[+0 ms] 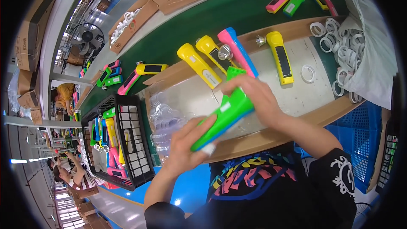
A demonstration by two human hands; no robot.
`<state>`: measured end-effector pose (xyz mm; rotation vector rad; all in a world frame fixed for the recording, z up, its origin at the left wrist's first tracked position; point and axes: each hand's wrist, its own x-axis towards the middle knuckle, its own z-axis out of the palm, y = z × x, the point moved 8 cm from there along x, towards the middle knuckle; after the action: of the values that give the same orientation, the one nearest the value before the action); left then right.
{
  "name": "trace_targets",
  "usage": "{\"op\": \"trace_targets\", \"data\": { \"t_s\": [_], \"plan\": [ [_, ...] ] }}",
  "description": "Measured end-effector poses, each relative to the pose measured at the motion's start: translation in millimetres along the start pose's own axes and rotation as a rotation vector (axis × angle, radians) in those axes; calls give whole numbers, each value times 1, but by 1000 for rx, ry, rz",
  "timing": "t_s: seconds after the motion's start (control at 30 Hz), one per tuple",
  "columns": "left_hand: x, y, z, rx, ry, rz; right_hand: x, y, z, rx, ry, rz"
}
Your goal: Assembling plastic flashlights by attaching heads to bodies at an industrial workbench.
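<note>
My left hand [186, 144] is closed around the handle of a green flashlight [220, 123] with a blue underside, held tilted above the cardboard-edged tray [301, 101]. My right hand [256, 99] grips the same flashlight's upper end. A green piece [235, 73] shows beyond its fingers; whether it joins the body is hidden. Just past my hands lie a yellow flashlight [199, 65], another yellow one [207, 46] beside a shiny reflector [225, 51], and a pink-and-blue one [237, 51]. Farther right rests a yellow flashlight with a dark panel [280, 57], a reflector [260, 40] at its head.
Clear round lenses [163, 118] are heaped at the tray's left. A white ring [308, 73] lies right, near a ring pile [349, 44] and a plastic bag [373, 51]. A black crate [135, 144] holds flashlights. More flashlights lie on the green bench [254, 21]. People work far left.
</note>
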<state>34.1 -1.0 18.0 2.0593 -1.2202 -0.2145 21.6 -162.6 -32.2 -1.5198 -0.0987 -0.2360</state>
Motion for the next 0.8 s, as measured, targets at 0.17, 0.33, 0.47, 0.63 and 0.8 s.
{"op": "trace_targets", "data": {
  "t_s": [0.17,0.33,0.47,0.63,0.8],
  "plan": [
    [9,-20,21,94,115,44,20,45,-10,200,80,278],
    [-45,-71,92,-1773,87,-732,17,28,5,776,41,383],
    [-57,-49,128,-2296,51,-761,7,31,12,836,20,284],
    [-24,-48,75,-422,145,-401,7,41,4,542,193,310],
    [-31,-31,102,-1087,-14,-661,1,31,15,796,229,315]
  ]
}}
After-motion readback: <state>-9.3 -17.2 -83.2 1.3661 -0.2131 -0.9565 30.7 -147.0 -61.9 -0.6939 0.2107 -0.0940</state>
